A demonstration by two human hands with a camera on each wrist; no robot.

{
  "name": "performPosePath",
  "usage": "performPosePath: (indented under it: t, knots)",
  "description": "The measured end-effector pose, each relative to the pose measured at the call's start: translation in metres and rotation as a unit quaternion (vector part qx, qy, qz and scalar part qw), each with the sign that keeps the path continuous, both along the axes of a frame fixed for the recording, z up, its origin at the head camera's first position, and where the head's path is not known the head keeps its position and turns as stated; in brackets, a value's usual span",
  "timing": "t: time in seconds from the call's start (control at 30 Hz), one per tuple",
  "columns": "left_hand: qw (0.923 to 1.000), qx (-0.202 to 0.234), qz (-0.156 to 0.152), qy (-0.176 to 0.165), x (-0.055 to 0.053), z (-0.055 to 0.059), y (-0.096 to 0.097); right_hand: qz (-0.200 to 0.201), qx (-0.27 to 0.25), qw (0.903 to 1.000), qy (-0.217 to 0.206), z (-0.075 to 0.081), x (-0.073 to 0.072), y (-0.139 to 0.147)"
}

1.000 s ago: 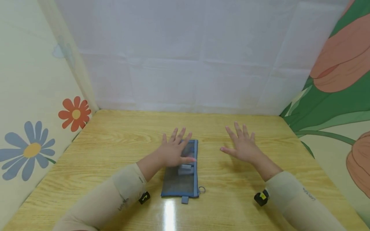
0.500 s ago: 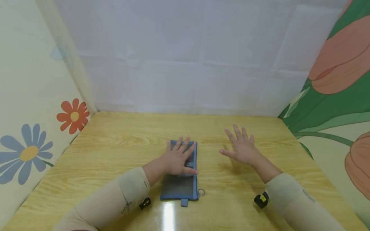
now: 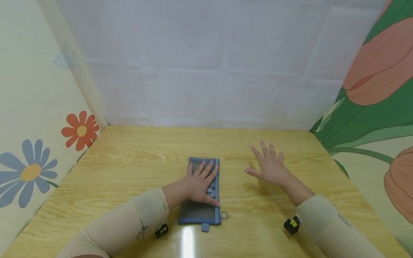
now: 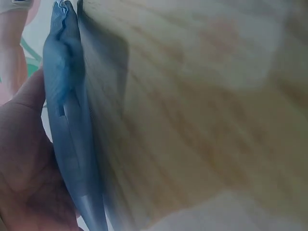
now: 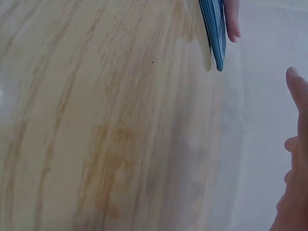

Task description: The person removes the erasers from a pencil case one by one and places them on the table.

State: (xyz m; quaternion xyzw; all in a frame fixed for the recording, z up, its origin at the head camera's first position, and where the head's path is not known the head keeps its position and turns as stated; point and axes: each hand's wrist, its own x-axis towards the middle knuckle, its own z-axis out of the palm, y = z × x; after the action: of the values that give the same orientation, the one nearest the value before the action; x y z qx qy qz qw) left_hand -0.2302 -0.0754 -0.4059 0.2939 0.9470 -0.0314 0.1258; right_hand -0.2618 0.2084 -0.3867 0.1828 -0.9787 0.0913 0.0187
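A blue mesh zip pouch (image 3: 196, 212) lies flat on the table, with a small ring (image 3: 224, 215) at its near right corner and a fabric tab on its near edge. My left hand (image 3: 199, 186) is spread over the middle of the pouch, fingers straight and apart. Seen from the left wrist, the palm is right against or just above the pouch (image 4: 70, 130); contact is hard to tell. To the right of the pouch, my right hand (image 3: 271, 168) hovers over the table with spread fingers, holding nothing. Small pale-blue items inside the mesh are partly hidden by my left hand.
The wooden table (image 3: 142, 143) reaches back to a white sheet (image 3: 206, 71). Flower-patterned walls stand left and right. A black wrist device (image 3: 292, 225) hangs under the right sleeve, another (image 3: 161, 230) under the left.
My left hand has moved nearer and slightly right along the pouch, uncovering its far end. The right hand keeps its place. The pouch shows hardly any shift.
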Motion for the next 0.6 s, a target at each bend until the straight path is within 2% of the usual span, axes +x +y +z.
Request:
performPosePath:
  t: [0.23,0.6]
  knots:
    - [0.9995,0.011,0.004,-0.029,-0.001,0.0,0.0,-0.001,-0.009,0.9999,-0.009,0.0,0.002,0.0]
    - [0.9995,0.003,0.008,-0.029,-0.01,0.001,-0.001,0.011,-0.024,0.9997,-0.002,-0.002,0.002,-0.004]
